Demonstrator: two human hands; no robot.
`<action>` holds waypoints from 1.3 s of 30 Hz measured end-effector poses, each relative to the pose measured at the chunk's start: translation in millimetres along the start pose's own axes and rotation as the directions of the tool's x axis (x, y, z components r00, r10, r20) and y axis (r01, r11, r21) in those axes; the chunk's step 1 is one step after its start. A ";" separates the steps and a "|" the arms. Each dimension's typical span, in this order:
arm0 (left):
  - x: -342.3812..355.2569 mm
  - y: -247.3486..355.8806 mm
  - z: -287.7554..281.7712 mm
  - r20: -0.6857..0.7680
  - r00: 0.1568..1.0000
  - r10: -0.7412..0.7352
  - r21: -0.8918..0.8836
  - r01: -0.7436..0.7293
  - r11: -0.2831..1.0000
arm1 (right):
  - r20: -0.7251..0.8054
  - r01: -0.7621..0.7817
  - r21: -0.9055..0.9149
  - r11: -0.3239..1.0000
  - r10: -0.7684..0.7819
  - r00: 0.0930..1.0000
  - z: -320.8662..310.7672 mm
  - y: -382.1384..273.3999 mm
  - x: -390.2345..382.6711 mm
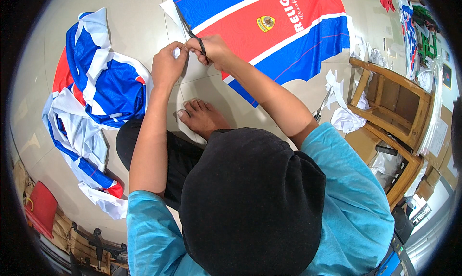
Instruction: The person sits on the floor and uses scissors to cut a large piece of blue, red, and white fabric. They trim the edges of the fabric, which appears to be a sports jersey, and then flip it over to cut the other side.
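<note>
A printed fabric piece (317, 45) in red, blue and white lies spread on the tiled floor ahead of me. My right hand (214, 50) is closed round the handles of black-handled scissors (192, 34). Their blades point up and left along the fabric's white edge (171, 14). Close beside it, my left hand (167, 67) is pinched, its fingertips almost meeting those of the right. A small bit of white cloth (176, 52) shows between the left thumb and fingers. How far apart the blades stand is hard to make out.
Crumpled blue, white and red fabric (118, 88) lies at the left. My bare foot (204, 118) rests on the floor below my hands. White cloth scraps (346, 119) and a wooden frame (390, 103) stand at the right. A red plastic object (41, 208) is at lower left.
</note>
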State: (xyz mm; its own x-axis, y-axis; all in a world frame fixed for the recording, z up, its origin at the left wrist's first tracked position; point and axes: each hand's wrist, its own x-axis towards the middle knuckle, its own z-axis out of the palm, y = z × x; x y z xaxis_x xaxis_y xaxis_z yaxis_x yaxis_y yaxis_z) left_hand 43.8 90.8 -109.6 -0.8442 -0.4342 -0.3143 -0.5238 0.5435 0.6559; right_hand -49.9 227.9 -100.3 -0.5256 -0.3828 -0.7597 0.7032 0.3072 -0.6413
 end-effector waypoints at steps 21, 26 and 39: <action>0.2 -2.5 3.4 -0.010 1.000 0.019 -0.037 -0.019 0.999 | 0.021 0.040 0.039 0.998 -0.040 0.999 3.6 -2.5 11.8; -0.6 -1.8 3.3 -0.025 0.999 0.025 -0.045 -0.026 0.999 | 0.019 0.036 -0.014 0.999 -0.036 0.999 3.2 -4.6 11.1; 0.3 -2.8 2.6 0.002 1.000 0.014 -0.026 -0.013 1.000 | -0.011 0.047 -0.027 0.999 -0.047 0.999 2.2 -4.1 14.0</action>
State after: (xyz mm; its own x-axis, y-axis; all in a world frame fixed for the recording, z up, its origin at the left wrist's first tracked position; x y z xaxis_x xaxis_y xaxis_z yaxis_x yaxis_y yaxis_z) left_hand 44.8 91.0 -113.3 -0.8515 -0.4252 -0.3069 -0.5093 0.5308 0.6774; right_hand -59.1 219.3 -108.1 -0.5632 -0.3876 -0.7298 0.6646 0.3125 -0.6788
